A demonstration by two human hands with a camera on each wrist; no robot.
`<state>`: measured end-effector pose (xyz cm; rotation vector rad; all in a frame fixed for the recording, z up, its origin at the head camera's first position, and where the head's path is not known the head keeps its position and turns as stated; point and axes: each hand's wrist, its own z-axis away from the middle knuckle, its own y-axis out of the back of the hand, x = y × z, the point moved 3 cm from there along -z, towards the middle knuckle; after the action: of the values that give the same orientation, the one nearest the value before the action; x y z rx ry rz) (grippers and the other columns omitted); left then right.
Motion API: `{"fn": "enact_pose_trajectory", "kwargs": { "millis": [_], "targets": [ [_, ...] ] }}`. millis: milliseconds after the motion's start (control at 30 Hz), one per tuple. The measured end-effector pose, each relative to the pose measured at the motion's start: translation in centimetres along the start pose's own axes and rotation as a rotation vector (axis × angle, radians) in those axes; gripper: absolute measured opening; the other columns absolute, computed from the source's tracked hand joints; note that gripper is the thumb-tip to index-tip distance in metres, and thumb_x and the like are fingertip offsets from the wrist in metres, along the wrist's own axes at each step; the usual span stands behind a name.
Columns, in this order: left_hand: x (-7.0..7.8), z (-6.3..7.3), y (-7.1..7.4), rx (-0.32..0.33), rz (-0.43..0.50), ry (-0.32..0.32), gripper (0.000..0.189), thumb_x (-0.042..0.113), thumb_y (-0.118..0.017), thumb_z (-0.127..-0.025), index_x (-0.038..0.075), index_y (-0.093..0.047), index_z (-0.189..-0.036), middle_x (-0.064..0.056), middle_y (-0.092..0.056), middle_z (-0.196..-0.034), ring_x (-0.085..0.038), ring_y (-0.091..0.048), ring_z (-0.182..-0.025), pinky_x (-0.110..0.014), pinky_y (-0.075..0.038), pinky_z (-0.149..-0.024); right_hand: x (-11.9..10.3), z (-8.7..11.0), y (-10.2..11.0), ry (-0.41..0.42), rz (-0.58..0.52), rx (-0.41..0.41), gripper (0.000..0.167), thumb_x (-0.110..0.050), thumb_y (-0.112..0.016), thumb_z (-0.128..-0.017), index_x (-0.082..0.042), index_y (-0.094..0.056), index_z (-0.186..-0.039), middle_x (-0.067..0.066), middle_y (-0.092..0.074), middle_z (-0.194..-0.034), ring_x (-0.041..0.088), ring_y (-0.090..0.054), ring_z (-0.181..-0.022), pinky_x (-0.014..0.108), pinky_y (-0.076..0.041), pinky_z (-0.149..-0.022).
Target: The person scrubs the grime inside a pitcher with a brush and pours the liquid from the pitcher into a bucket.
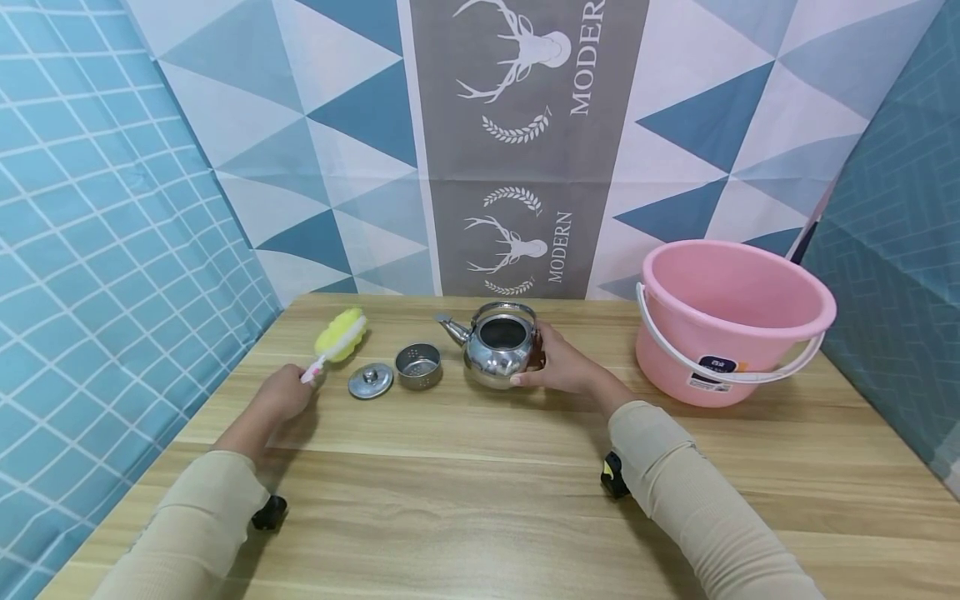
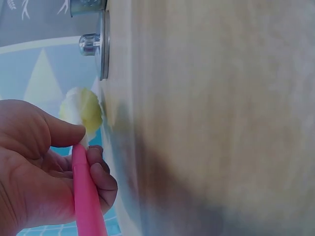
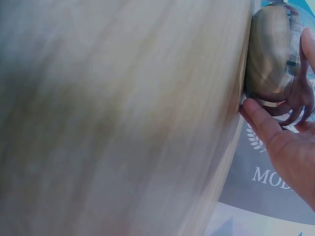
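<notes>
My left hand [image 1: 283,393] grips the pink handle [image 2: 87,196] of a cleaning brush with a yellow-and-white sponge head [image 1: 342,335], thumb and fingers curled round it. The head points away toward the back of the table. On the right, my right hand [image 1: 564,364] holds a shiny steel teapot [image 1: 495,362] by its side, its thumb at the front. The teapot has no lid on, its spout points left and its handle stands up. Left of it are a small steel strainer cup [image 1: 420,377] and a round lid with a knob [image 1: 371,381].
A pink bucket [image 1: 678,367] with a white handle stands at the right on the wooden table [image 1: 450,500]. A patterned cloth [image 1: 360,167] hangs behind the table, and blue tiled-pattern cloth [image 1: 90,275] lines the left side.
</notes>
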<state>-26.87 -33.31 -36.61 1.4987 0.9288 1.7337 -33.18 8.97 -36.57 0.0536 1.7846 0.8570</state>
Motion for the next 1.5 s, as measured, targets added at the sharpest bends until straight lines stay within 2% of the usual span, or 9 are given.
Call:
{"fn": "enact_pose_trajectory", "kwargs": {
  "millis": [200, 433, 533, 833, 1100, 1200, 1300, 1400, 1500],
  "targets": [
    [-0.2, -0.2, -0.3, -0.021, -0.020, 0.010, 0.035, 0.010, -0.047, -0.097, -0.018, -0.049, -0.118, -0.030, -0.056, -0.103, -0.039, -0.054, -0.089, -0.050, -0.046, -0.079, 0.0, 0.0, 0.0, -0.026, 0.013, 0.003, 0.098, -0.019, -0.085, -0.077, 0.002, -0.020, -0.147, 0.021, -0.040, -0.138, 0.029, -0.044, -0.121, 0.045, -0.037, -0.103],
    [0.2, 0.0, -0.2, -0.051, -0.033, 0.041, 0.037, 0.012, -0.051, -0.097, -0.016, -0.046, -0.121, -0.033, -0.055, -0.110, -0.040, -0.054, -0.094, -0.053, -0.045, -0.083, -0.1, 0.1, 0.0, -0.012, 0.012, 0.000, 0.093, -0.017, -0.084, -0.077, 0.002, -0.023, -0.145, 0.018, -0.045, -0.129, 0.027, -0.047, -0.108, 0.039, -0.043, -0.092],
    [0.4, 0.1, -0.1, -0.043, -0.047, 0.039, 0.037, 0.012, -0.054, -0.095, -0.015, -0.047, -0.120, -0.031, -0.055, -0.108, -0.039, -0.053, -0.091, -0.051, -0.045, -0.081, -0.2, 0.2, 0.1, -0.006, 0.013, 0.000, 0.092, -0.018, -0.083, -0.078, 0.002, -0.024, -0.145, 0.018, -0.046, -0.126, 0.026, -0.048, -0.105, 0.039, -0.043, -0.090],
    [0.5, -0.2, 0.3, 0.001, -0.234, -0.032, 0.038, 0.020, -0.065, -0.089, -0.011, -0.059, -0.109, -0.028, -0.062, -0.102, -0.037, -0.057, -0.085, -0.053, -0.046, -0.081, 0.0, 0.1, 0.1, -0.013, 0.009, 0.002, 0.093, -0.019, -0.083, -0.078, 0.003, -0.023, -0.146, 0.020, -0.043, -0.133, 0.029, -0.047, -0.113, 0.043, -0.042, -0.096],
    [0.4, 0.1, 0.3, -0.023, -0.307, -0.028, 0.030, 0.020, -0.065, -0.088, -0.007, -0.063, -0.100, -0.021, -0.062, -0.089, -0.034, -0.057, -0.078, -0.051, -0.047, -0.074, -0.2, 0.1, -0.2, -0.038, -0.004, 0.001, 0.095, -0.018, -0.084, -0.077, 0.001, -0.021, -0.146, 0.019, -0.043, -0.132, 0.029, -0.047, -0.115, 0.044, -0.041, -0.099],
    [0.7, 0.3, 0.2, 0.001, -0.311, -0.027, 0.035, 0.023, -0.066, -0.087, -0.009, -0.062, -0.103, -0.023, -0.060, -0.089, -0.035, -0.057, -0.078, -0.050, -0.048, -0.069, -0.2, 0.1, -0.3, -0.060, -0.020, 0.002, 0.098, -0.017, -0.085, -0.076, 0.001, -0.020, -0.147, 0.020, -0.043, -0.134, 0.030, -0.046, -0.120, 0.045, -0.039, -0.102],
    [2.0, 0.3, 0.1, 0.079, -0.276, -0.032, 0.047, 0.026, -0.065, -0.089, -0.012, -0.057, -0.116, -0.031, -0.056, -0.101, -0.043, -0.054, -0.089, -0.053, -0.048, -0.072, -0.1, 0.1, -0.3, -0.079, -0.052, 0.006, 0.099, -0.015, -0.085, -0.075, 0.000, -0.019, -0.148, 0.021, -0.043, -0.136, 0.031, -0.046, -0.122, 0.045, -0.039, -0.104],
    [4.4, 0.4, -0.3, 0.173, -0.216, -0.064, 0.056, 0.028, -0.062, -0.092, -0.012, -0.049, -0.129, -0.036, -0.049, -0.114, -0.049, -0.050, -0.101, -0.056, -0.046, -0.079, -0.1, 0.1, -0.2, -0.087, -0.086, 0.016, 0.101, -0.014, -0.086, -0.074, -0.001, -0.019, -0.149, 0.022, -0.041, -0.139, 0.033, -0.044, -0.126, 0.047, -0.037, -0.106],
    [7.3, 0.6, -0.7, 0.222, -0.130, -0.130, 0.051, 0.027, -0.062, -0.093, -0.010, -0.052, -0.127, -0.034, -0.052, -0.115, -0.047, -0.051, -0.103, -0.056, -0.046, -0.084, -0.1, 0.2, -0.2, -0.092, -0.115, 0.029, 0.101, -0.013, -0.086, -0.074, -0.001, -0.020, -0.149, 0.022, -0.040, -0.140, 0.033, -0.043, -0.126, 0.048, -0.035, -0.107]
  ]
}}
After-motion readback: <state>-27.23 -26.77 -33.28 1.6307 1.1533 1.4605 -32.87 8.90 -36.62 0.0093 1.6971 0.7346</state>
